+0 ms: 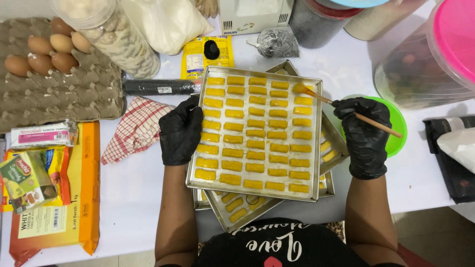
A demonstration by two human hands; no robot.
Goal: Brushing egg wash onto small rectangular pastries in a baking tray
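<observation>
Gloved left hand steadies tray; right hand fingers pinch brush glazing top-right pastry, most rows apparently already glossy.

Top tray: square, shiny metal, shallow rim, sits flat on a stack of other trays near the desk's front edge, centre. Left grip, black glove, rests on its left rim, fingers over the edge.

Pastry pieces in the tray: small yellow rectangular bars, glossy, five columns, roughly nine rows, evenly spaced and not touching.

Brush: thin wooden handle, yellow-stained bristles. Right grip, black glove, pinches the handle near its middle. It lies tilted, bristle end up-left, tip on the bar at the tray's far-right corner, handle end out past the tray's right rim.
</observation>
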